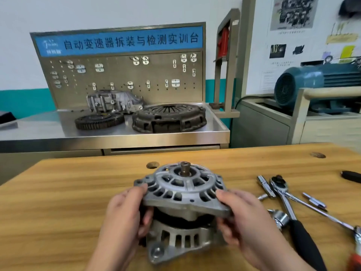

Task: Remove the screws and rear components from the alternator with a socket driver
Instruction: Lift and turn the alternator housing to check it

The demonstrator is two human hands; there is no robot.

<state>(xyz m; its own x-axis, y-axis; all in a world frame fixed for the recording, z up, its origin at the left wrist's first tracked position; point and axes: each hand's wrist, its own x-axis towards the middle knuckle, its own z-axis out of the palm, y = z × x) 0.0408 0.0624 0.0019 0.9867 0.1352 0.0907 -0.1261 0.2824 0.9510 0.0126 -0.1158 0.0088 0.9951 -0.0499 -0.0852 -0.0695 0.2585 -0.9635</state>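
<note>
A grey cast alternator (183, 194) sits on the wooden table (68, 192), its shaft end tilted up and away from me. My left hand (125, 214) grips its left side, thumb on the front housing rim and fingers curled under. My right hand (242, 218) grips the right side the same way. The rear housing with its mounting ear (158, 251) faces me; the rear face is hidden. A ratchet with a black handle (287, 204) lies to the right, held by neither hand.
Beside the ratchet lie an extension bar (320, 210), several small sockets and bits (314, 200) and a chrome socket (279, 218). A steel bench behind carries a clutch cover (168, 118), a gear ring (99, 120) and a pegboard. A blue motor (312, 83) stands at the right.
</note>
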